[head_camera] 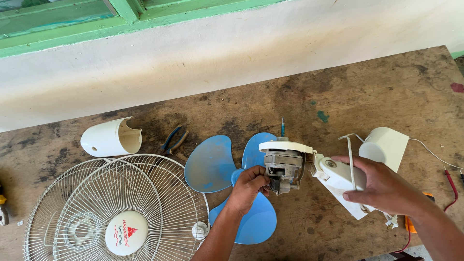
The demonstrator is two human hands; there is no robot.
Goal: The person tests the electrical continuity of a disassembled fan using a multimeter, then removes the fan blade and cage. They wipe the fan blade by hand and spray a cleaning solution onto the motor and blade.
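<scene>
We close our left hand (249, 186) on the bare fan motor (284, 166), held above the blue fan blade (217, 166) on the wooden table (386, 87). Our right hand (379, 186) grips the white fan neck (338, 176).

fan grilles (116, 208), blue blade (212, 164), pliers (173, 140)

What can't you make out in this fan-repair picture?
All in the head view:
- Left hand: its fingertips sit against the fan motor, so their contact is hidden.
- Blue fan blade: hub and part of the lower blade covered by that hand and forearm.
- Wire grilles: cut off by the bottom edge.
- White neck piece: partly covered by the right hand.
</scene>
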